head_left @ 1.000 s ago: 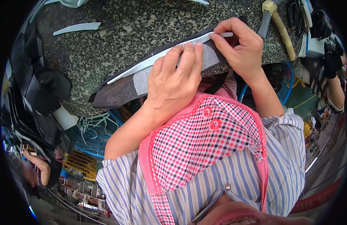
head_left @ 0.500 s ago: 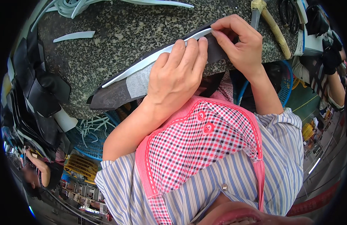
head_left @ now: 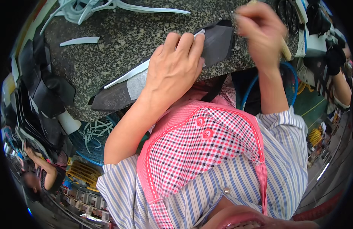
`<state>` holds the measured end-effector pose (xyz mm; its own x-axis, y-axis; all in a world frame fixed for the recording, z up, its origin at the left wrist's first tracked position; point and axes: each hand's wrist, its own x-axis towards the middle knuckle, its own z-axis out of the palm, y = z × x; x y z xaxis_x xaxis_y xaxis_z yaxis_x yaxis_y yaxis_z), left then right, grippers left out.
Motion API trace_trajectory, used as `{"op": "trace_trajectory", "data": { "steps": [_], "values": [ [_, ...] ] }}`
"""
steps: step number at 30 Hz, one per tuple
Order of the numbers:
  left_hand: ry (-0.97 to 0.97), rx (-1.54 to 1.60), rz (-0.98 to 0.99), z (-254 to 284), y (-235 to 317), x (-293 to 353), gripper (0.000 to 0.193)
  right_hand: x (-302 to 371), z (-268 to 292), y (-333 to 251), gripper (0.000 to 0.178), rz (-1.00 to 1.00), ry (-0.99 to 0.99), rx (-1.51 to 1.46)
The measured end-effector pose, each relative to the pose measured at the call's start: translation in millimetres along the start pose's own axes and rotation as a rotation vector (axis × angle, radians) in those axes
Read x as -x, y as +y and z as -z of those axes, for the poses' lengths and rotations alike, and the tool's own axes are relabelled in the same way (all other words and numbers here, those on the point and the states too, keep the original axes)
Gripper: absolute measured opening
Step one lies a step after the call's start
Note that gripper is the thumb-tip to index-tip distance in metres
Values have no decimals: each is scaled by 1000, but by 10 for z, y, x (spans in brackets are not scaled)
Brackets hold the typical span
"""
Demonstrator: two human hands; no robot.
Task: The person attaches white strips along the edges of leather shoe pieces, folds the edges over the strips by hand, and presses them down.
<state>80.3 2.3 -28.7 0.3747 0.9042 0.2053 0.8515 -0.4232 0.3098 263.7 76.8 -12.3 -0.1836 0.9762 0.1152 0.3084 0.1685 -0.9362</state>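
A long black leather-like panel (head_left: 218, 44) lies at a slant along the near edge of the stone tabletop. A narrow white strip (head_left: 127, 74) runs along its far edge and ends just past my left fingertips. Over the panel's middle, my left hand (head_left: 174, 63) keeps its fingers close together across the strip, holding the panel down. A pale grey patch (head_left: 136, 86) shows beside that wrist. My right hand (head_left: 262, 36) is raised off the panel's right end, its fingers curled but smeared by motion. Whether it holds anything is unclear.
A coil of pale strips (head_left: 79, 9) and a short loose strip (head_left: 80, 41) lie on the speckled stone table (head_left: 119, 36). Behind my right hand, a hammer's handle (head_left: 286, 51) partly shows. Black panels (head_left: 50, 91) hang at left. Blue baskets (head_left: 88, 152) stand below; other people work nearby.
My right hand has let go of the strip's right end and moved up and right. The panel's right end is now uncovered. My left hand has shifted slightly left, still on the panel.
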Motion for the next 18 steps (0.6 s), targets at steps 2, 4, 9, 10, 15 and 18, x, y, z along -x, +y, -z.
{"op": "trace_trajectory", "data": {
  "steps": [2, 4, 9, 10, 15, 18],
  "values": [
    [-69, 265, -82, 147, -23, 115, 65, 235, 179, -133, 8, 371, -366, -62],
    [-60, 228, -78, 290, -56, 406, 68, 544, 121, -162, 13, 451, -946, -74],
    [170, -16, -15, 406, -194, 686, 38, 417, -234, -410, 57, 623, -399, 310],
    [241, -83, -15, 428, -187, 624, 31, 392, -432, -412, 58, 635, -350, 397],
    [374, -524, -20, 687, -113, 161, 13, 154, -743, -612, 10, 763, 154, 738],
    [486, -376, -118, 883, -302, 129, 24, 84, -684, -787, 11, 761, 150, 711]
  ]
}}
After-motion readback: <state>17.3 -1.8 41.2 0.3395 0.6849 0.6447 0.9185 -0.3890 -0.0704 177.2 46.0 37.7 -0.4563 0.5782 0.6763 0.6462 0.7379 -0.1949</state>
